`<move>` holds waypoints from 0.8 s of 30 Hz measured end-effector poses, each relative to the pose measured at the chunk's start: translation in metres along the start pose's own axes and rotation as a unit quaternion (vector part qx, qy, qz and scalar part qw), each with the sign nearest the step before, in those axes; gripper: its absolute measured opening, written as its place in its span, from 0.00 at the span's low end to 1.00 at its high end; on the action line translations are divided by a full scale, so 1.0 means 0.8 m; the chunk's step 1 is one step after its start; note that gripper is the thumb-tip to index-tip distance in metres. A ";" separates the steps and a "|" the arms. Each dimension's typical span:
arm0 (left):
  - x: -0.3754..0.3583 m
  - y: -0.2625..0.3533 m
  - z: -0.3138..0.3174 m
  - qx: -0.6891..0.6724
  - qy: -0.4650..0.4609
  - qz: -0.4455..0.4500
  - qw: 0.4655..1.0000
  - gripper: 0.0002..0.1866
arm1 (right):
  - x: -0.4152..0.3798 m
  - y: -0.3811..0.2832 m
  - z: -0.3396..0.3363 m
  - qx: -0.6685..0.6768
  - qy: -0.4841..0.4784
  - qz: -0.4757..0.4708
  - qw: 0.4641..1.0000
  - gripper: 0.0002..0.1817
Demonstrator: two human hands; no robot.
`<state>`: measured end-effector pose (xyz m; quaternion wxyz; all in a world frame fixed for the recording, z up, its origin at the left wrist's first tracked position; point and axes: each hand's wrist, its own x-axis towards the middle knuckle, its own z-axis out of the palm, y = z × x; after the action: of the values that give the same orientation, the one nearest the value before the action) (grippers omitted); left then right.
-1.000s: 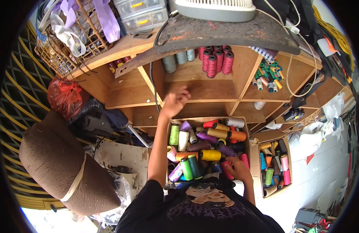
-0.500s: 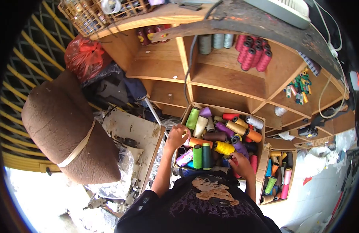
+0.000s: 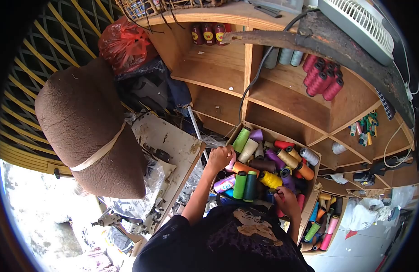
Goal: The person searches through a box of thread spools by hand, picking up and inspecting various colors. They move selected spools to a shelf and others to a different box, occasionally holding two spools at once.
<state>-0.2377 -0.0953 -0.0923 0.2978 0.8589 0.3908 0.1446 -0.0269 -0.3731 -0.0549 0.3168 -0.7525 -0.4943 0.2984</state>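
Note:
A cardboard box (image 3: 313,187) full of thread spools in many colours lies in front of my body. At its left side my left hand (image 3: 221,158) has its fingers curled round a pink thread spool (image 3: 230,164). My right hand (image 3: 288,203) reaches into the lower right of the box, fingers bent together; I cannot tell what they hold. Just above it lies a yellow thread spool (image 3: 270,180), with a purple spool (image 3: 287,180) beside that. A bright green spool (image 3: 239,185) and a dark green spool (image 3: 250,187) stand between my hands.
A smaller box (image 3: 340,226) of spools sits at the right. Behind is a wooden shelf (image 3: 286,105) holding dark red thread cones (image 3: 325,80). To the left are a worn sewing-machine table (image 3: 166,131) and a large brown bundle (image 3: 89,131) tied with a band.
The view has turned, so the box and shelf sit further right and the bundle slightly higher. Both hands stay at nearly the same places in the box.

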 end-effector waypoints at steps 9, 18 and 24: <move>0.008 0.006 0.002 0.016 0.018 -0.007 1.000 0.06 | 0.004 -0.002 0.002 -0.025 0.002 0.000 1.000 0.16; 0.015 0.000 0.013 0.007 0.034 -0.017 0.999 0.05 | 0.015 0.002 0.014 -0.106 0.047 -0.002 0.993 0.23; 0.014 0.007 0.006 -0.008 0.042 -0.023 0.999 0.03 | 0.027 -0.006 0.033 -0.140 0.101 0.024 0.985 0.29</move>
<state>-0.2246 -0.0912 -0.0927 0.2912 0.8406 0.4213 0.1764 -0.0423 -0.3465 -0.0706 0.2495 -0.8274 -0.4781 0.1566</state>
